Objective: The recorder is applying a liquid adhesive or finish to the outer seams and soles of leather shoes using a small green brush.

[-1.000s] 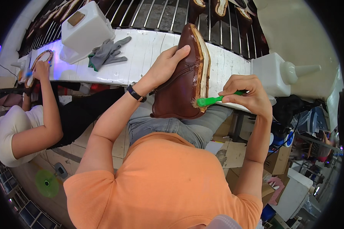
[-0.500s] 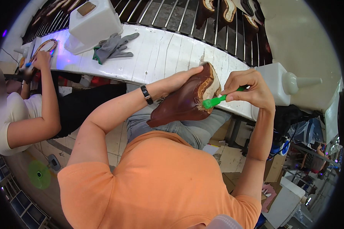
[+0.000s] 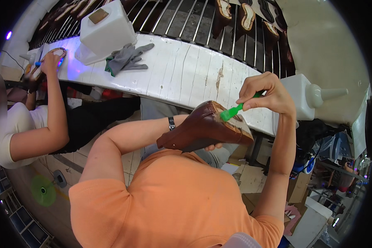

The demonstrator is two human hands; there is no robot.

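Observation:
A dark brown leather shoe upper lies sideways above my lap, its pale, unsoled bottom turned up and to the right. My left hand grips it from beneath; only some fingertips show, and the rest is hidden behind the leather. In my right hand a small green brush is pinched between thumb and fingers. Its bristle end touches the rim of the shoe's bottom, near the end closest to the bench.
Along the white worn bench lie grey gloves beside a white plastic container. A white bottle with a spout stands at right. Behind runs a roller conveyor with several shoes. A co-worker sits at left.
The shoe has been turned, its far end swinging from the bench toward the lower right. My left hand has gone from its top to underneath. The brush stays near the same place.

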